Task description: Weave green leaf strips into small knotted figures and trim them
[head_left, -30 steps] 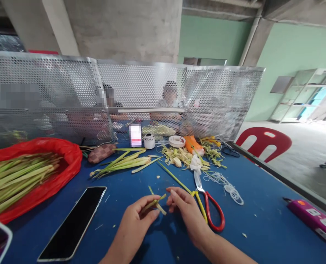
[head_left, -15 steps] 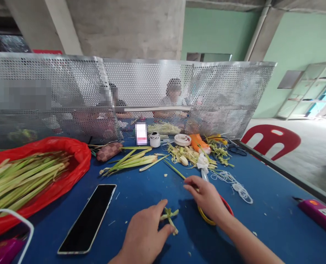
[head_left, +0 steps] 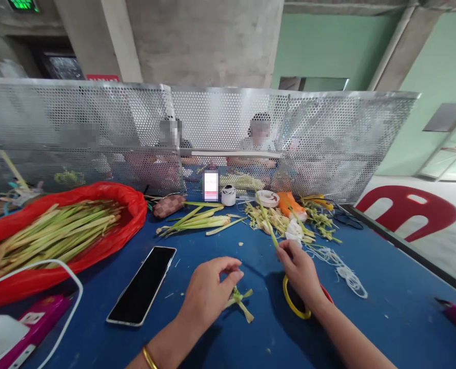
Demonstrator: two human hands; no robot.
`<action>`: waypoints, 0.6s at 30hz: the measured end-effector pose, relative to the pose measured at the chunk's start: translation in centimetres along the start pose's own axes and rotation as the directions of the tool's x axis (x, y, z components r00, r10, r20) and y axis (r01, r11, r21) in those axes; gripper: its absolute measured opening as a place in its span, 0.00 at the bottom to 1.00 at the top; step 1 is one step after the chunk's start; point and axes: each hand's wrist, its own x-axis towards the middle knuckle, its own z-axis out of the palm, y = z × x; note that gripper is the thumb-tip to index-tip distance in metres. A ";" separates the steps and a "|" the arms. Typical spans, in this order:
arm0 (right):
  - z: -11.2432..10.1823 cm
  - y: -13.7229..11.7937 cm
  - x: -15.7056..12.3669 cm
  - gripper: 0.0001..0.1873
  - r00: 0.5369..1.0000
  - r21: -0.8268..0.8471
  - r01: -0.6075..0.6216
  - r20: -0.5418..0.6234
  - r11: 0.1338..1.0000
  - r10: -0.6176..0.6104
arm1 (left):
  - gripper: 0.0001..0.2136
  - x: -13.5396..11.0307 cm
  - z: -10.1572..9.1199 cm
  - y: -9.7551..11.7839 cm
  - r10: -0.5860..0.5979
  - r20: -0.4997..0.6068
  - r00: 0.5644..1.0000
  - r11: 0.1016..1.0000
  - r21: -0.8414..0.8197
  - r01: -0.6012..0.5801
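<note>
My right hand [head_left: 299, 269] pinches the lower end of a long pale-green leaf strip [head_left: 266, 220], which points up and away over the table. My left hand [head_left: 214, 284] is curved with a small gap between thumb and fingertips, and nothing shows between them. Just below its fingers, a small knotted cross of green leaf strips [head_left: 243, 302] lies on the blue table, partly hidden by the hand. Under my right wrist is a yellow-rimmed ring-shaped thing [head_left: 289, 298], mostly covered by the hand.
A red bag [head_left: 130, 205] of long leaves stands left, near a black phone [head_left: 142, 287]. Leaf stalks [head_left: 208, 221], leaf scraps [head_left: 256, 218] and a white jar [head_left: 228, 196] lie farther back. White string [head_left: 351, 281] lies right. Behind a perforated metal screen [head_left: 220, 118] sit other people.
My left hand has lifted off the knotted leaf piece. My right hand has raised the leaf strip from the table, tilting it upward. The view has shifted left.
</note>
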 end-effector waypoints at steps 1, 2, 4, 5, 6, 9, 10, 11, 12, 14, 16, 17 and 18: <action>0.0 -0.6 -0.4 0.10 0.998 0.234 -0.014 0.059 0.972 0.000 | 0.12 0.2 0.3 0.2 -0.015 0.011 1.000 0.996 -0.086 0.016; 0.0 -1.4 -1.0 0.11 0.988 0.453 -0.061 0.157 0.889 -0.013 | 0.13 0.4 0.7 0.4 -0.033 0.026 0.999 0.984 -0.176 0.037; 0.2 -2.9 -2.2 0.13 0.926 0.675 -0.229 0.374 0.701 -0.057 | 0.16 0.8 1.5 0.5 -0.083 0.056 0.995 0.939 -0.329 0.097; 0.4 -3.5 -2.8 0.14 0.885 0.696 -0.304 0.459 0.650 -0.078 | 0.16 1.1 1.8 0.4 -0.113 0.066 0.991 0.917 -0.377 0.130; 0.6 -4.1 -3.3 0.15 0.854 0.697 -0.358 0.513 0.621 -0.083 | 0.16 1.4 2.0 0.3 -0.130 0.075 0.989 0.904 -0.401 0.149; 0.9 -4.6 -3.8 0.17 0.848 0.686 -0.423 0.530 0.592 -0.010 | 0.16 3.2 1.8 -0.7 -0.023 0.133 0.991 0.963 -0.262 0.058; 0.9 -4.5 -3.6 0.17 0.867 0.693 -0.425 0.497 0.582 0.041 | 0.15 4.2 1.5 -1.2 0.054 0.195 0.979 0.993 -0.116 -0.032; 0.9 -4.1 -3.3 0.17 0.886 0.703 -0.422 0.453 0.572 0.097 | 0.14 5.4 1.1 -1.7 0.080 0.123 0.989 0.991 0.101 -0.093; 0.9 -3.7 -2.8 0.18 0.901 0.711 -0.416 0.406 0.566 0.152 | 0.12 6.7 0.7 -2.2 0.103 -0.010 0.995 0.933 0.348 -0.093; 0.9 -2.9 -2.0 0.19 0.913 0.718 -0.408 0.332 0.565 0.237 | 0.09 9.2 0.0 -3.2 0.089 -0.158 0.983 0.866 0.500 0.002; 0.8 -2.3 -1.4 0.19 0.914 0.707 -0.406 0.303 0.579 0.271 | 0.08 11.3 -0.1 -4.2 0.084 -0.188 0.979 0.810 0.585 0.043; 0.9 -2.1 -1.2 0.19 0.914 0.698 -0.406 0.301 0.590 0.273 | 0.07 11.9 0.0 -4.6 0.083 -0.190 0.978 0.786 0.616 0.053; 0.9 -2.1 -1.2 0.19 0.915 0.689 -0.404 0.303 0.602 0.267 | 0.08 12.4 0.2 -4.9 0.088 -0.182 0.979 0.765 0.642 0.050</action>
